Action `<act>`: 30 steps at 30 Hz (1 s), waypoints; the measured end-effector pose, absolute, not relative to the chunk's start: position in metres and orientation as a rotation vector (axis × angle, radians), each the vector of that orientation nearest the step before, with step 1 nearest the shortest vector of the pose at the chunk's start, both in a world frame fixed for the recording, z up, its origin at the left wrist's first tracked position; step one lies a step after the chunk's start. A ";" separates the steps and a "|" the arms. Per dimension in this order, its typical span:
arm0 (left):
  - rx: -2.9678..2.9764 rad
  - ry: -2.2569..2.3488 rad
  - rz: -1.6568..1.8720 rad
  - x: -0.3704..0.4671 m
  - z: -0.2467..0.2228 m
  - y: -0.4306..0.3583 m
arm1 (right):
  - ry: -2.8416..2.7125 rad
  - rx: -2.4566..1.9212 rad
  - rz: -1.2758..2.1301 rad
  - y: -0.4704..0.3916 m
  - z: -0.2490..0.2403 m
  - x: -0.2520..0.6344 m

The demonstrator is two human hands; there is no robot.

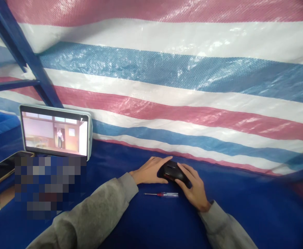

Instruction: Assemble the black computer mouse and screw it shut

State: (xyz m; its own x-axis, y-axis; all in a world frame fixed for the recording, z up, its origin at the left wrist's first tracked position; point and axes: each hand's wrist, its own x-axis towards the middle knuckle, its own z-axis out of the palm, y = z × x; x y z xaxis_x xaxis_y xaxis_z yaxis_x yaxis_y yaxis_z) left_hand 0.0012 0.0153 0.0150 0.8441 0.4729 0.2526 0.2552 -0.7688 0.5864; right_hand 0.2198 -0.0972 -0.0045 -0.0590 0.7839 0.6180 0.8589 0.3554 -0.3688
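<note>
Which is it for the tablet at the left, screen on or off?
On: the tablet shows a lit, coloured picture of a figure standing near a doorway in a room.

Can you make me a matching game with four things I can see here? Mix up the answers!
1. Computer mouse
2. Screwdriver
3. Tablet
4. Tarp

A. Propped up, with its screen lit
B. Between the left hand and the right hand
C. Wide stripes
D. Lying down, with a see-through handle

Right pairs: 1-B, 2-D, 3-A, 4-C
</note>
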 end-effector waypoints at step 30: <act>2.541 0.630 0.556 0.014 0.005 0.015 | -1.924 -1.524 0.041 -0.095 -0.008 0.220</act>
State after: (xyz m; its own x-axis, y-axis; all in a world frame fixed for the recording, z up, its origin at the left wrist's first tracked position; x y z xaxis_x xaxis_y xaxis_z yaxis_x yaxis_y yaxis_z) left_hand 0.0138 0.0152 0.0050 0.8132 0.5165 0.2682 0.3299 -0.7888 0.5186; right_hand 0.2201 -0.0953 -0.0080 -0.0896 0.8735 0.4786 0.8520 0.3160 -0.4173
